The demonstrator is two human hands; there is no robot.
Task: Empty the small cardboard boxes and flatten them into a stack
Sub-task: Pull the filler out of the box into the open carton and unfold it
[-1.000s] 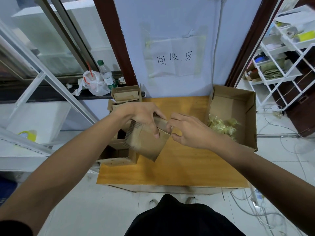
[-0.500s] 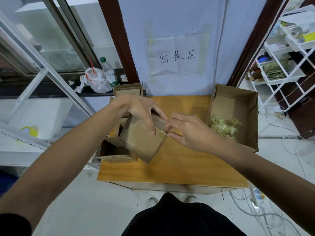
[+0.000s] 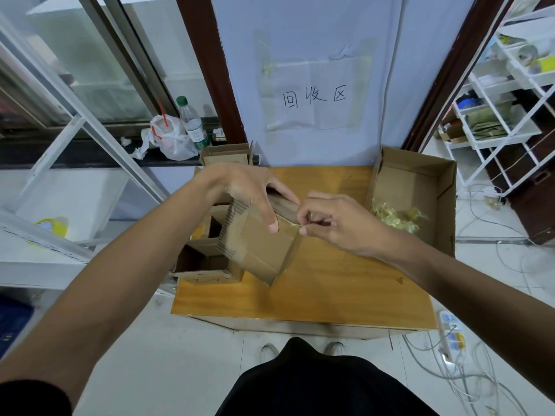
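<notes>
My left hand point(image 3: 249, 190) grips a small brown cardboard box point(image 3: 258, 247) from above and holds it tilted above the wooden table point(image 3: 330, 283). Clear tape covers the box's upper face. My right hand point(image 3: 333, 223) pinches the tape's end at the box's upper right corner, between thumb and forefinger. Several more small open boxes point(image 3: 204, 265) stand at the table's left edge, and another point(image 3: 226, 154) sits at the back left. A large open carton point(image 3: 417, 193) on the right holds yellow-wrapped items point(image 3: 396, 216).
A plastic bottle point(image 3: 192, 124) and a white bag point(image 3: 168, 139) sit on the sill at the back left. White wire shelves point(image 3: 504, 115) stand to the right. A power strip point(image 3: 450, 334) and cables lie on the floor at the right. Yellow tape roll point(image 3: 51, 226) rests on the left shelf.
My right hand has closed from loosely touching the box's corner to pinching the tape there. The box stays in my left hand, shifted slightly.
</notes>
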